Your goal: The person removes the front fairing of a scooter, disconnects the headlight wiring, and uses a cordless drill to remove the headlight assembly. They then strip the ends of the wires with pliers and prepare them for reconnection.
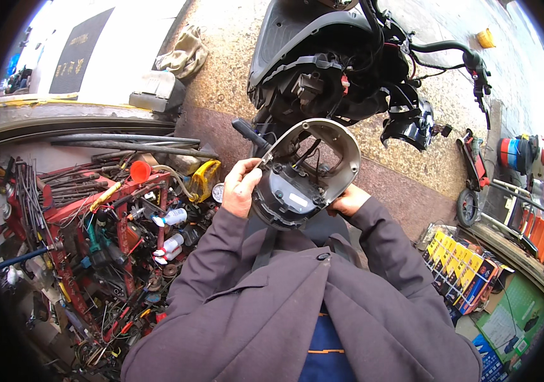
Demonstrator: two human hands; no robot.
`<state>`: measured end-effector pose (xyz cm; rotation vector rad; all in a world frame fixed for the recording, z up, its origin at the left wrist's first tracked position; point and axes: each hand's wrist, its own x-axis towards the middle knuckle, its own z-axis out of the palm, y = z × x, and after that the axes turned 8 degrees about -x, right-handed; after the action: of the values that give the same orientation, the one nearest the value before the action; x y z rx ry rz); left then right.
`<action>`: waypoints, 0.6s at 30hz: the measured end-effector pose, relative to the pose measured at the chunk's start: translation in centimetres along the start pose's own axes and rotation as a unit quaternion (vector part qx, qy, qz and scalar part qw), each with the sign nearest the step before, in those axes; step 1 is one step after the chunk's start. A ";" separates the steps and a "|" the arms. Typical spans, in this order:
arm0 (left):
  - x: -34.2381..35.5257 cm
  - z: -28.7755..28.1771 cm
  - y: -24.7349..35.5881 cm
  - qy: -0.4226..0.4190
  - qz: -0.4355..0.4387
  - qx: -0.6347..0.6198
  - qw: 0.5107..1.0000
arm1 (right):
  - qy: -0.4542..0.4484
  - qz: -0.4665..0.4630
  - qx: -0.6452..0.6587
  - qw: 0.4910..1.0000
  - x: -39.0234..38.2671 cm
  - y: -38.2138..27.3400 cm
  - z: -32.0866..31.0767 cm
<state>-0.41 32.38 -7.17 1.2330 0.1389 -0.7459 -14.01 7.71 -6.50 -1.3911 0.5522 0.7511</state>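
Mid-frame, the left hand (241,186) pinches the grey-black housing (290,190) at its left edge, the right hand (350,201) clasps its right, long axis slanting up-right beneath the scooter (313,67).

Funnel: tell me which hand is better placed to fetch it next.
Left, probably: the left hand is nearer the funnel, while the right hand is across the housing. Both hold the housing, so the right would need to steady it.

I wear a dull purple-grey jacket (259,331), its long sleeves (211,258) ending at my bare left hand (240,188) and right hand (348,200); a dark button (322,256) sits where its front edges meet; beneath, a blue top (326,368) with orange lines (327,351).
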 end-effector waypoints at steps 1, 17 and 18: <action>-0.1 0.2 0.2 0.002 -0.004 0.000 1.000 | 0.005 -0.009 0.002 1.000 0.0 -0.1 0.0; -0.4 1.3 1.0 -0.004 0.050 0.055 0.997 | 0.028 -0.026 -0.039 0.999 0.5 0.5 -0.4; -0.4 1.2 1.0 -0.001 0.044 0.050 0.998 | 0.024 -0.022 -0.032 0.999 0.5 0.3 -0.2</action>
<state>-0.48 31.60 -5.74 1.3243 0.0448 -0.6837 -13.95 7.61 -7.10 -1.4793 0.5378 0.7068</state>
